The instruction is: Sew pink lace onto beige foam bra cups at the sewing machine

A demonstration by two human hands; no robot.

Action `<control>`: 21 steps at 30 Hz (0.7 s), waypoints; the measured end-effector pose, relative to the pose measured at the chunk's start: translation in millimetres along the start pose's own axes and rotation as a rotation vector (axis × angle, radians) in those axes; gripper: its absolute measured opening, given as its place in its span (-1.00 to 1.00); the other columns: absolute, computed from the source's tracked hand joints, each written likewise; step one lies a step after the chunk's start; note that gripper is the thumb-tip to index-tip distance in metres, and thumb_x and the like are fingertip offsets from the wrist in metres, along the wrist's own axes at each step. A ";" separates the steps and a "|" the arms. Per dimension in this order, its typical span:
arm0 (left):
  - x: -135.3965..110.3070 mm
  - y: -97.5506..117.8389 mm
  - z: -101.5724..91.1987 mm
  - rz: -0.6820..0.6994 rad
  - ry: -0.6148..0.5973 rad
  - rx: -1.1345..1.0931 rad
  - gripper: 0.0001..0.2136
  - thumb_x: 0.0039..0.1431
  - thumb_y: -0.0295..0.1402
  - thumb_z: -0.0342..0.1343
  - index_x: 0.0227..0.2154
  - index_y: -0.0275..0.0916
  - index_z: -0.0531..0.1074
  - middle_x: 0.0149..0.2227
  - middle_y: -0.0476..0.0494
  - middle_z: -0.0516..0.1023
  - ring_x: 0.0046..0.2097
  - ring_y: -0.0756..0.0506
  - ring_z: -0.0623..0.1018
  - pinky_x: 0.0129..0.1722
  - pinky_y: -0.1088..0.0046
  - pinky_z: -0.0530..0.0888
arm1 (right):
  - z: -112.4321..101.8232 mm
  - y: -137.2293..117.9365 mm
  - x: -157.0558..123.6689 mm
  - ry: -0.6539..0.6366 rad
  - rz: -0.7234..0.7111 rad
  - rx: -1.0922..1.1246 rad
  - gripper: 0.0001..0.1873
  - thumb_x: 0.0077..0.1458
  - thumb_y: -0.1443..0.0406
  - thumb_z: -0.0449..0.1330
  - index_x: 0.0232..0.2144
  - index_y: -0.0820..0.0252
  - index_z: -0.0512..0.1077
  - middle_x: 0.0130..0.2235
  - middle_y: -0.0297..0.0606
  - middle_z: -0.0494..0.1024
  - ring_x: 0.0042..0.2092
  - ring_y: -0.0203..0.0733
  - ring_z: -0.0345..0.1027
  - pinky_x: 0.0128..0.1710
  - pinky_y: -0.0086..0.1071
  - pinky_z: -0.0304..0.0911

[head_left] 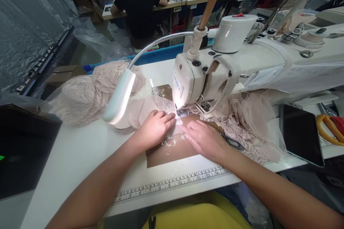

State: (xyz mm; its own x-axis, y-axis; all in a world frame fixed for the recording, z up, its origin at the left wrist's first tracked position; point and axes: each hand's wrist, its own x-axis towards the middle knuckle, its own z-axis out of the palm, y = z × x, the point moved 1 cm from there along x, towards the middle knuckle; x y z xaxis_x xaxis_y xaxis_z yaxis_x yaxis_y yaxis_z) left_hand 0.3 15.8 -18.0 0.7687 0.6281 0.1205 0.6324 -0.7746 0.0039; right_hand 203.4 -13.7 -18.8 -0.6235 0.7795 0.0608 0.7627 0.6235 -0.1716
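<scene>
Left of centre in the frame, a heap of beige lace (77, 94) lies on the white surface (77, 150). At the centre, my left hand (154, 130) bends its fingers over the lace piece (162, 103) by the needle of the JUKI sewing machine (185, 78); whether they pinch it I cannot tell. Just right, my right hand (205, 139) lies nearly flat, fingers extended, grasping nothing. A dark-screened tablet (301, 134) sits far right.

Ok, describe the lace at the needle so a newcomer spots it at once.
Find the sewing machine, then its needle. The lace lies there, by the left hand. It's spread flat, unlike the bunched left pile and right pile.
</scene>
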 end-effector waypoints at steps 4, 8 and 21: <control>-0.2 -1.8 1.9 -0.008 0.013 -0.015 -0.66 0.26 -0.48 -0.10 0.06 -0.29 0.36 0.14 -0.14 0.40 -0.07 -0.17 0.39 -0.09 0.26 0.30 | -0.3 1.2 2.9 -0.011 -0.009 0.003 -0.68 0.20 0.35 0.00 -0.06 0.22 0.46 -0.36 -0.22 0.42 -0.32 -0.18 0.21 -0.32 -0.33 0.10; 0.7 -4.9 4.7 -0.034 0.029 0.004 -0.66 0.27 -0.47 -0.10 0.07 -0.30 0.35 0.14 -0.17 0.39 -0.08 -0.18 0.39 -0.10 0.23 0.32 | 0.5 4.9 9.0 -0.033 0.034 0.018 -0.65 0.21 0.32 0.00 -0.02 0.16 0.44 -0.35 -0.23 0.45 -0.31 -0.16 0.27 -0.33 -0.34 0.11; -3.2 -17.1 12.1 -0.159 0.137 -0.034 -0.67 0.22 -0.48 -0.07 0.01 -0.32 0.39 0.09 -0.29 0.42 0.00 -0.25 0.40 -0.03 0.13 0.36 | 12.1 10.7 21.9 0.036 0.092 0.021 -0.61 0.24 0.26 -0.05 0.04 0.10 0.40 -0.26 -0.23 0.53 -0.30 -0.17 0.39 -0.33 -0.34 0.22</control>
State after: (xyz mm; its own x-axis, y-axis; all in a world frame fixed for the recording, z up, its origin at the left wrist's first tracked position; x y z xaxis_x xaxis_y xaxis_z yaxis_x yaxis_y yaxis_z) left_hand -11.8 27.9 -30.5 0.6381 0.7283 0.2499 0.7390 -0.6704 0.0670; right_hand 195.8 9.4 -31.2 -0.5444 0.8350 0.0792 0.8122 0.5484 -0.1987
